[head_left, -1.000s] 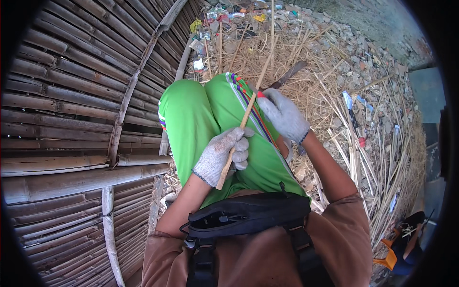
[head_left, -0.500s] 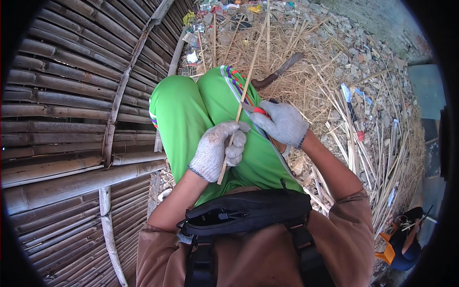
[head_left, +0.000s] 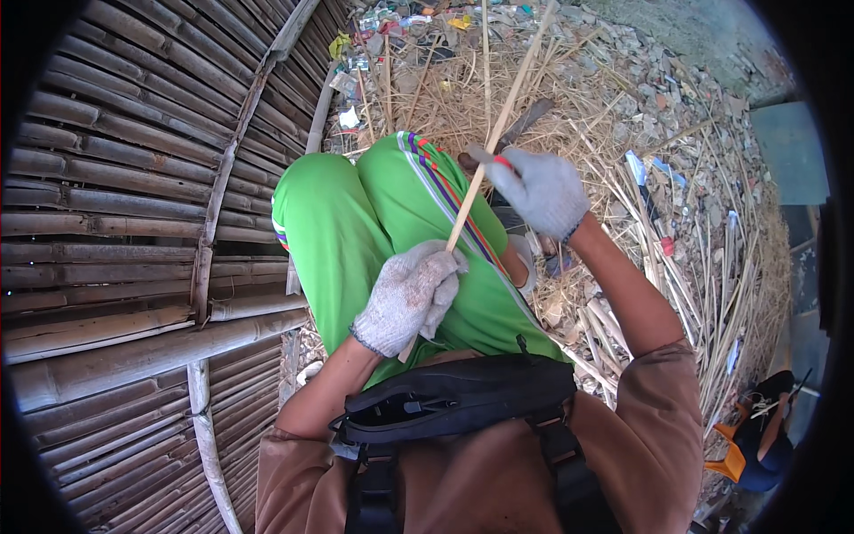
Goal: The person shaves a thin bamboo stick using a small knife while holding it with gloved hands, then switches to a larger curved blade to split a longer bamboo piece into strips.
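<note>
My left hand (head_left: 409,294), in a pale knitted glove, is closed around a long thin bamboo strip (head_left: 511,105) over my lap. The strip slants up and away to the right, and its short lower end sticks out below the glove. My gloved right hand (head_left: 547,191) grips a small red-handled knife (head_left: 481,154), most of whose handle is hidden in the fingers. Its short blade lies across the strip, well above my left hand. Under both hands are my green trousers (head_left: 329,222) with striped sides.
Several cut bamboo strips (head_left: 703,294) lie in a heap at the right. A dark-bladed tool (head_left: 531,120) rests on straw and shavings ahead. The bamboo slat wall (head_left: 116,187) stands close on the left. A black and orange object (head_left: 756,436) is at the lower right.
My right hand and the knife have moved up and away along the strip. The strip has tilted further right, and my left hand has shifted slightly down.
</note>
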{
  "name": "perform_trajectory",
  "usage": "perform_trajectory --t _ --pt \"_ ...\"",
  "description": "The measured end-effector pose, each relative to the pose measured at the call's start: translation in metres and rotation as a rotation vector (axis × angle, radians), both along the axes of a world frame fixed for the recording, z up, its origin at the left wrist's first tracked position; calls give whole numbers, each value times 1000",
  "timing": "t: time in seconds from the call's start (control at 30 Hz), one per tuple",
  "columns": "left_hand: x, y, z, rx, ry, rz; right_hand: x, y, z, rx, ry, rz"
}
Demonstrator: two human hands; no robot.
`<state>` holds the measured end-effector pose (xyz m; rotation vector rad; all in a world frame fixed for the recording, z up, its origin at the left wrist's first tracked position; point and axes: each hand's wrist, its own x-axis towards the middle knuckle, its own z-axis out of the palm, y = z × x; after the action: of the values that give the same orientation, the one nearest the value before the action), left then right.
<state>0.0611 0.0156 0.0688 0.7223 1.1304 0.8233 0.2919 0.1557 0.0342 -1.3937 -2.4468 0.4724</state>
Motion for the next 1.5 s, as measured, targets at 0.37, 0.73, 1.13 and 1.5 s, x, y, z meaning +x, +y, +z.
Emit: perform_trajectory --t 0.37,0.73,1.13,1.5 --pt "8 22 6 220 283 -34 -8 -16 21 108 113 147" --pt "-6 1 36 228 234 17 -15 -13 54 218 59 261" --pt "-29 -46 58 192 35 1 57 128 80 294 12 -210" --pt "-42 14 92 460 146 319 -51 51 149 141 241 187"
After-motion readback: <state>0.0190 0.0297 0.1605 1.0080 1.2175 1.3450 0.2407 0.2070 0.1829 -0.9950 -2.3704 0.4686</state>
